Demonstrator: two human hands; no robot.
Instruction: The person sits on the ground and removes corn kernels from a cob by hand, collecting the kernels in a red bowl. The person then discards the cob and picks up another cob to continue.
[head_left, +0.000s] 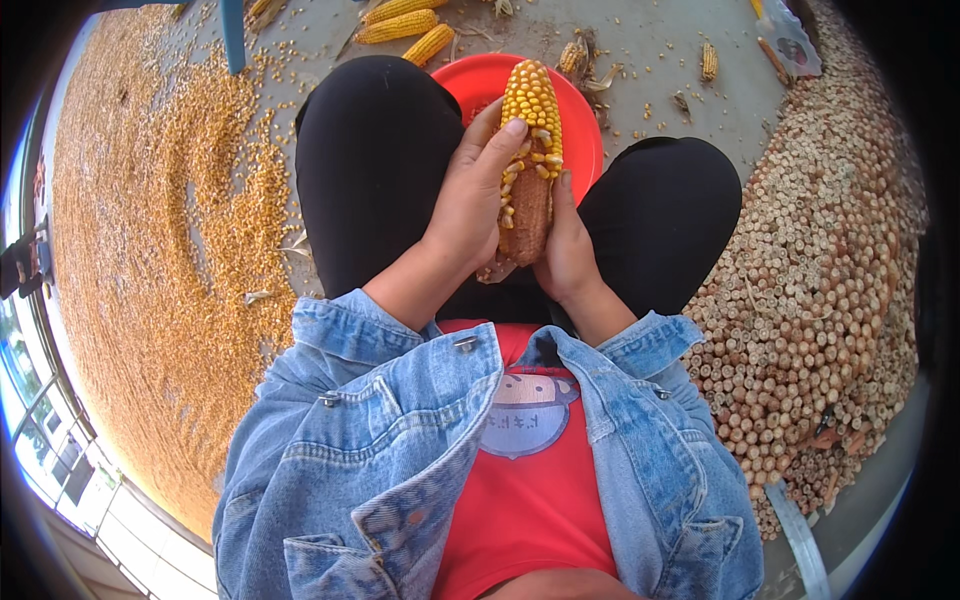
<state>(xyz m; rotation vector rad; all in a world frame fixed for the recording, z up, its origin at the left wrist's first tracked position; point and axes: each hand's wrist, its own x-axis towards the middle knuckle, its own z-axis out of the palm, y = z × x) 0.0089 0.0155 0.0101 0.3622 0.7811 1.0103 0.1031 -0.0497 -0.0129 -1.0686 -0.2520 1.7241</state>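
Note:
A partly shelled ear of corn (531, 105) is held upright between my two hands, over my lap. Yellow kernels cover its far half; the near half is bare reddish cob, with a few loose kernels along the border. My left hand (469, 191) wraps its left side, the thumb pressing by the kernels. Around the lower right side curls my right hand (568, 247), its thumb tip beside the edge of the kernels. Beyond the ear, between my knees, sits a red plastic basin (581, 139), its inside largely hidden by the ear and my left hand.
Loose corn kernels (150, 247) spread widely over the floor at left. On the right rises a large stack of corncobs (810, 300), ends outward. Several unshelled ears (397, 26) lie past the basin. A blue plastic leg (233, 37) stands at upper left, a plastic bag (791, 45) at upper right.

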